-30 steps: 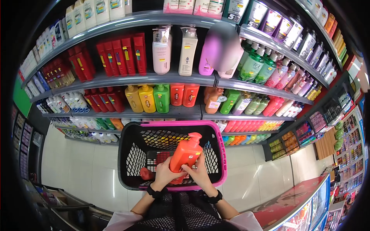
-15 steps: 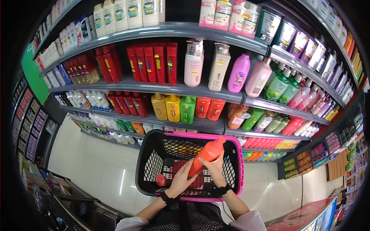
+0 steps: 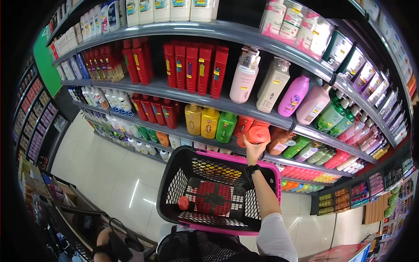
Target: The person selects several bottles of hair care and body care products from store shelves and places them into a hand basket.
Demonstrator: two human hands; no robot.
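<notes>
My right hand (image 3: 254, 150) reaches to the shelf with its fingers wrapped round a coral-red bottle (image 3: 259, 134). The bottle is at the shelf's front edge, before similar red bottles (image 3: 243, 125). To its left stand a green bottle (image 3: 226, 126), a yellow bottle (image 3: 210, 123) and a gold bottle (image 3: 193, 119). At the lower left, part of my left hand (image 3: 103, 238) shows beside a black wristband, blurred, with its fingers not readable. Below my right arm is a black shopping basket (image 3: 172, 157) with a pink rim. A small red item (image 3: 183, 202) lies inside it.
Above, a shelf (image 3: 161, 89) carries red boxes (image 3: 192, 67), a pale pink pump bottle (image 3: 244, 78) and a purple bottle (image 3: 293, 97). Tiled floor (image 3: 118, 174) lies left of the basket. A red-topped display (image 3: 336, 251) is at the lower right.
The coral-red bottle has gone from above the basket up to the shelf in my right hand. My left hand has let go of it and moved down to the lower left. The view has shifted.
</notes>
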